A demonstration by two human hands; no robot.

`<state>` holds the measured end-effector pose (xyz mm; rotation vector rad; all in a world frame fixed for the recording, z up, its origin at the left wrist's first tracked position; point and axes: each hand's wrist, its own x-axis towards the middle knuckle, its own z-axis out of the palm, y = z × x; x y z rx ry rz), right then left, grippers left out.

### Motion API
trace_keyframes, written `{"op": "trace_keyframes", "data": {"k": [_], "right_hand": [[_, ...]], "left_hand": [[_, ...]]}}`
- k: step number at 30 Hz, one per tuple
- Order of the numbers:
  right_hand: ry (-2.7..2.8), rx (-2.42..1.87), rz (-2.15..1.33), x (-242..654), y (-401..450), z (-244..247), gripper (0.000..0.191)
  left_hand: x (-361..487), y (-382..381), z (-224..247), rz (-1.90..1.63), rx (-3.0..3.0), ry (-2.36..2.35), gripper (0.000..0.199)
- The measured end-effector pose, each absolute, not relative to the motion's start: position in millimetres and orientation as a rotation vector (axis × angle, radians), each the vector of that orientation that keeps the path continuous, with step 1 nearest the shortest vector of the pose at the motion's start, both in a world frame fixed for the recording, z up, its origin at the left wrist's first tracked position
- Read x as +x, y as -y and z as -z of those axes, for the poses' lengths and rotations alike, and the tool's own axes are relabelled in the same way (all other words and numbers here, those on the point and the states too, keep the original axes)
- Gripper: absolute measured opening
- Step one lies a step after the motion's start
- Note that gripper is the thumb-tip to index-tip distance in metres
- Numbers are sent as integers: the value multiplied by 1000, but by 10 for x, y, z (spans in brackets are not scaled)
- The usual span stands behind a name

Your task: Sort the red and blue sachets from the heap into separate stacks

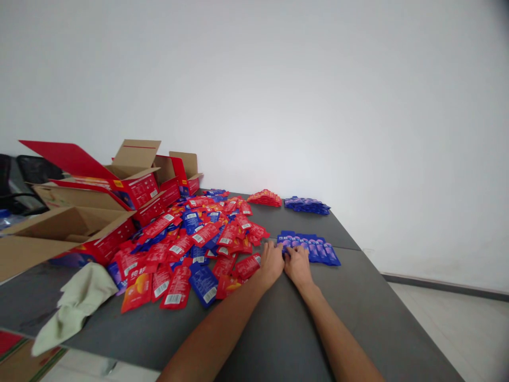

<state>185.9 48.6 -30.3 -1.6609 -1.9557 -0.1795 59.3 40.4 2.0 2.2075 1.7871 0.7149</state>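
Both hands meet at the left end of a row of overlapping blue pouches [318, 249] on the grey table. My left hand [272, 261] has its fingers bent together beside the leftmost pouch; whether it grips anything is hidden. My right hand [297, 263] is closed at the front edge of that same pouch, thumb and fingers pressed on it. Left of my hands spreads a loose heap of red pouches [173, 291] and blue pouches [203, 284], many with white barcode labels.
Behind the row lie a stack of red pouches [265, 198] and a stack of blue pouches [307, 205]. Open cartons [107, 239] stand at the left, with a pale cloth [79, 302] before them. The grey table [358, 313] ends at a slanting right edge. A white wall rises behind.
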Motion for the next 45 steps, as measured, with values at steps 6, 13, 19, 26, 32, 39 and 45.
{"op": "trace_keyframes", "data": {"k": [6, 13, 19, 26, 32, 39, 45], "right_hand": [[2010, -1539, 105, 1518, -416, 158, 27], [2132, -1371, -84, 747, -206, -42, 24], [2307, -1339, -144, 199, 112, -188, 26], [2472, -1314, -226, -79, 455, -274, 21], [2495, -1305, -274, -80, 640, -274, 16], [2290, -1223, -300, -60, 697, -254, 12], [2192, -1226, -380, -15, 650, -218, 14]], "left_hand": [[221, -224, -230, -770, 2293, -1815, 28], [-577, -32, -458, -544, 2348, -1911, 25], [-1192, 250, -459, -280, 2259, -2039, 29], [-1666, 556, -468, -36, 2242, -1926, 37], [-1730, 641, -531, -22, 2233, -1933, 38], [-1703, 640, -669, -136, 2263, -2037, 21], [-1617, 573, -924, -297, 2342, -2108, 22]]}}
